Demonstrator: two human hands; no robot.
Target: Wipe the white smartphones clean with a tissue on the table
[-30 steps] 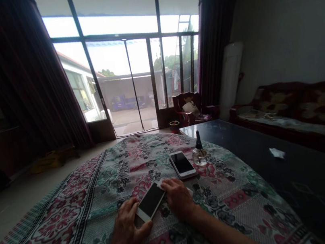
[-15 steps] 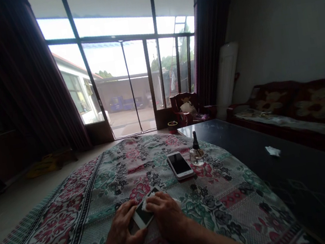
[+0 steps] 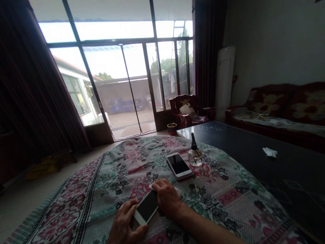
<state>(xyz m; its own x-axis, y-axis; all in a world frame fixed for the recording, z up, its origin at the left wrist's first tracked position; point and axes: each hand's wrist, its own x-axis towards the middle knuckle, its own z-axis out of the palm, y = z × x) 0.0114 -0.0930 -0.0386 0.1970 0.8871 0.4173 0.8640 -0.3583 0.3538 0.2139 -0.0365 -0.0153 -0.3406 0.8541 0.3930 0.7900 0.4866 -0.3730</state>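
My left hand (image 3: 122, 230) grips a white smartphone (image 3: 145, 207) by its lower edge, tilted on the floral cloth (image 3: 73, 217). My right hand (image 3: 167, 196) rests at the phone's upper end, its fingers curled over a white wipe (image 3: 177, 191) that shows only at the hand's edges. A second phone with a pale rim (image 3: 179, 165) lies face up farther forward, with its dark screen showing. Just right of it stands a small glass bottle with a black nozzle (image 3: 195, 156).
A dark glass-topped table (image 3: 246, 154) meets the cloth on the right, with a crumpled white tissue (image 3: 270, 152) on it. Beyond stand a red floral sofa (image 3: 294, 104), a wooden chair (image 3: 183, 110) and a glass door (image 3: 123, 87).
My right hand has slid from the middle of the phone's screen toward its upper end. More of the dark screen now shows, and the wipe is mostly hidden under the hand.
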